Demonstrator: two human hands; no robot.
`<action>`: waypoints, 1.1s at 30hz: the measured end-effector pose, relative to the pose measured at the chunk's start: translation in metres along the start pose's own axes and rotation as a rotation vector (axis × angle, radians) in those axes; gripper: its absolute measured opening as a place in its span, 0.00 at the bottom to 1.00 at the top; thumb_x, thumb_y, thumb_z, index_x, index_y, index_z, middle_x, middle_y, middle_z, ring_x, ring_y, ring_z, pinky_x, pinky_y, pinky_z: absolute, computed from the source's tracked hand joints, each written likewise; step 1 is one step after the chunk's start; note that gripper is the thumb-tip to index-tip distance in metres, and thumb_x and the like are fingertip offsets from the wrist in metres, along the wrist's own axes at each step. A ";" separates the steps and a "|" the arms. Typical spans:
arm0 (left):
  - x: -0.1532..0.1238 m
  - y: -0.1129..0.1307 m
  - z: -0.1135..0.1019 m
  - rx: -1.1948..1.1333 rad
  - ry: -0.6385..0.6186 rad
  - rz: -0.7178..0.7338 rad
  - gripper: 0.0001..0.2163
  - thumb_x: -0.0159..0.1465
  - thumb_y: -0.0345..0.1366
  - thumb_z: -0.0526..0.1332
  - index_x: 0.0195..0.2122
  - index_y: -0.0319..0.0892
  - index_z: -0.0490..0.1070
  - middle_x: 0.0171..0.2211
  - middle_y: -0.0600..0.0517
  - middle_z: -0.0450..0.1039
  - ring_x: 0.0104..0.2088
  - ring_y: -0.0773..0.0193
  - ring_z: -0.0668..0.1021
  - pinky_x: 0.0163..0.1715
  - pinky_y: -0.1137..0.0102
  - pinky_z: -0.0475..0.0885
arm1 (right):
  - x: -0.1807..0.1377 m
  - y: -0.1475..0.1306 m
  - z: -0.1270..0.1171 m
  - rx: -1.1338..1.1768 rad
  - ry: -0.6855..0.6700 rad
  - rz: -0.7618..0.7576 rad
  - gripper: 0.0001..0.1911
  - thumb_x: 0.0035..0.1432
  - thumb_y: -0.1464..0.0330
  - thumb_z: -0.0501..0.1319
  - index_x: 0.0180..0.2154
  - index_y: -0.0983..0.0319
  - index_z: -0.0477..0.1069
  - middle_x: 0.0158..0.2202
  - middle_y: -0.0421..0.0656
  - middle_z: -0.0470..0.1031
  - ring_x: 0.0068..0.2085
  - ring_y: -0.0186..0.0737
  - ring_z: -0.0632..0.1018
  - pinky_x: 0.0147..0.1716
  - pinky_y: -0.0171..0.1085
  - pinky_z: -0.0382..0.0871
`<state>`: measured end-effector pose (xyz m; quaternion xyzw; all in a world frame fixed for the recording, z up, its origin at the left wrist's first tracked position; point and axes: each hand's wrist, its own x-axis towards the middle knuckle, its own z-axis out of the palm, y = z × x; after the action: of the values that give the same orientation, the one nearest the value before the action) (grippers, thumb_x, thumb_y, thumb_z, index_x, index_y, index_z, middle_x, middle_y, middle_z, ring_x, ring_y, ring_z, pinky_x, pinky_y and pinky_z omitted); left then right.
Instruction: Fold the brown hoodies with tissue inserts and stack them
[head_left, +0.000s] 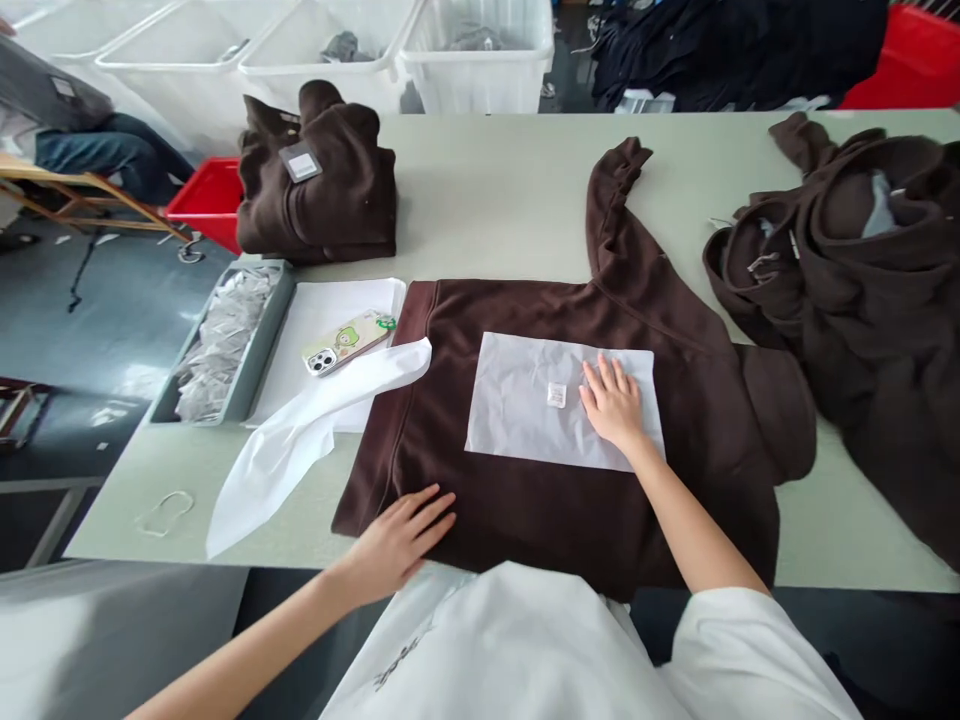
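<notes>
A dark brown hooded sweatshirt (525,510) lies flat in front of me, its hood to the right and one sleeve stretched toward the far side. On its middle rests a white sheet of thin paper (517,420) with a small white packet (556,395) on top. My right hand (613,402) lies flat on the right part of the sheet, fingers spread. Near the hem, my left hand (401,535) rests open on the sweatshirt's front edge. Another thin white sheet (289,460) lies crumpled at the left, its tip over the hem.
A phone (349,342) lies on a stack of white paper (300,300) beside a grey tray (259,370) of small packets. Folded brown sweatshirts (322,190) are piled behind; more brown garments (885,300) heap at the right. Beyond the table stand white bins (480,85); a person's leg (105,150) shows far left.
</notes>
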<state>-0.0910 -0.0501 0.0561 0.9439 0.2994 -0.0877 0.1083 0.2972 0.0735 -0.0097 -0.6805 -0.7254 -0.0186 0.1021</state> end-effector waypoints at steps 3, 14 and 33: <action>-0.003 -0.011 -0.011 0.088 -0.010 -0.059 0.24 0.53 0.24 0.54 0.53 0.40 0.66 0.56 0.44 0.63 0.56 0.51 0.65 0.51 0.61 0.64 | 0.001 0.002 0.002 0.009 -0.010 0.000 0.26 0.65 0.59 0.43 0.61 0.59 0.56 0.65 0.48 0.48 0.64 0.53 0.52 0.57 0.55 0.50; 0.181 -0.038 -0.055 0.224 0.160 -0.170 0.10 0.52 0.23 0.52 0.31 0.38 0.69 0.29 0.45 0.71 0.33 0.54 0.74 0.30 0.64 0.63 | -0.081 -0.041 -0.072 0.557 0.088 0.211 0.15 0.60 0.66 0.51 0.43 0.64 0.70 0.49 0.53 0.70 0.51 0.47 0.70 0.51 0.47 0.62; 0.169 -0.055 -0.024 0.126 0.503 -0.123 0.08 0.52 0.27 0.52 0.29 0.40 0.69 0.27 0.47 0.73 0.30 0.57 0.75 0.31 0.67 0.66 | -0.244 -0.037 -0.019 1.254 0.781 1.339 0.11 0.47 0.59 0.55 0.22 0.59 0.66 0.21 0.42 0.72 0.28 0.44 0.76 0.29 0.45 0.73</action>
<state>0.0155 0.0924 0.0322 0.9209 0.3677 0.1248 -0.0339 0.2761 -0.1727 -0.0295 -0.7185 0.0137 0.2066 0.6640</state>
